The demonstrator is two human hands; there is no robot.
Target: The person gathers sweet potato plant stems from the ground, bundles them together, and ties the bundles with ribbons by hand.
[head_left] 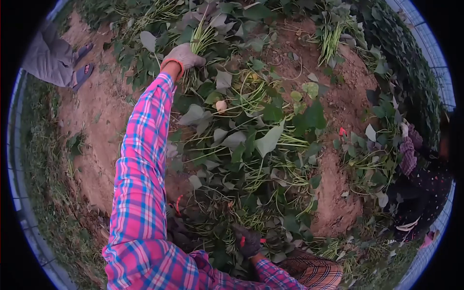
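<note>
My left hand [185, 57], in a pale glove with an orange cuff, reaches far forward and is closed around a bunch of green vine stems [203, 38]. The stems stick out above and below the fist, with broad heart-shaped leaves around them. My right hand [248, 242], in a dark glove, is low and close to my body, over cut stems and leaves. Its fingers look closed, and bits of a red strip [242, 241] show at the hand. A heap of leafy vines [266, 140] lies between my two hands.
Another stem bundle [331, 43] lies at the upper right on reddish soil [338, 208]. A person in grey trousers [48, 60] stands at the upper left. At the right, a co-worker's sleeve [408, 157] reaches into vines. A red loop [178, 205] lies near my left arm.
</note>
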